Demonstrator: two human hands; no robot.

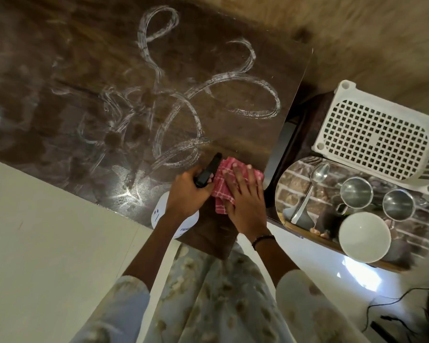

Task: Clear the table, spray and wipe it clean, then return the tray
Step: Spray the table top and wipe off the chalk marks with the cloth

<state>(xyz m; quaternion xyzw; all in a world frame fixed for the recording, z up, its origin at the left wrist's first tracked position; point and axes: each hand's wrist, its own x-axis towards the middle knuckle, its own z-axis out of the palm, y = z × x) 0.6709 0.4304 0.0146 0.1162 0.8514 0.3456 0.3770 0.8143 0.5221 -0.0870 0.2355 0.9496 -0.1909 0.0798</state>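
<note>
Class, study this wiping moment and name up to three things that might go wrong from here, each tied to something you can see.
1. The left hand grips the spray bottle beside the red checked cloth; the two may collide while wiping.
2. The right hand presses the cloth at the table corner, while foam loops lie far off; patches may be missed.
3. The tray with steel cups, bowl and ladle sits close; an elbow might knock it.

A pale floor (pixel 47 243) runs beneath, with a bright patch of light (pixel 362 273) at lower right. A black cable (pixel 386 303) trails there. A tan wall (pixel 357 33) fills the upper right. A white perforated crate (pixel 374 134) sits by it.
</note>
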